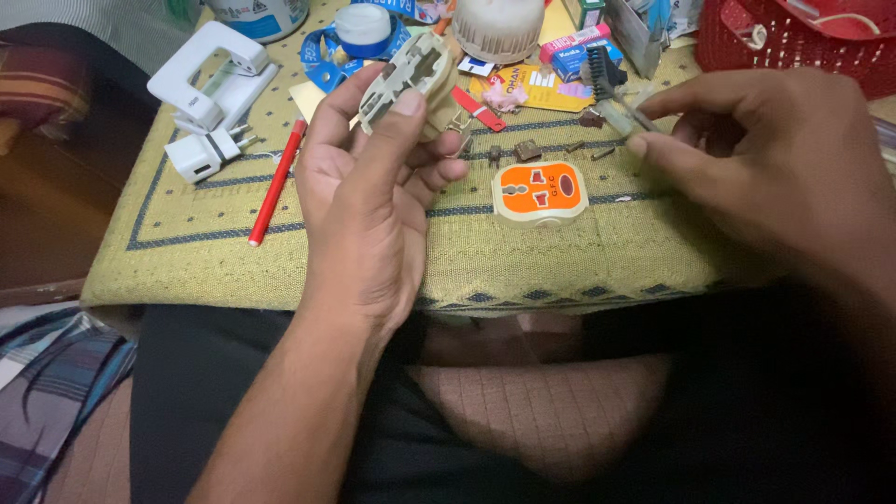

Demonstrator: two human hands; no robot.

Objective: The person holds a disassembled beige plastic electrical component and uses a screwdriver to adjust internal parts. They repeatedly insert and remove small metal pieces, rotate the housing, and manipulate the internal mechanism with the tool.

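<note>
A yellow-green woven cloth (308, 266) with dark blue border lines covers the desk across the upper half of the frame, and my dark-clothed lap fills the lower half. At the lower left lies a blue checked fabric (51, 373).

My left hand (369, 201) is raised at centre frame, its grip closed round a cream plastic socket housing (406, 84), thumb pressed on its open face. My right hand (775, 159), at the right, pinches a small thin metal piece (627, 114) between thumb and fingertips; I cannot make out what it is.

Between my hands an orange and cream socket cover (539, 193) lies flat on the cloth, with small brown metal parts (527, 149) scattered just above it. A red pen (275, 182) lies to the left of my left hand, and white plug adapters (210, 93) sit in the upper left. A white ribbed lid (497, 28) and a red basket (793, 42) stand along the top edge.
</note>
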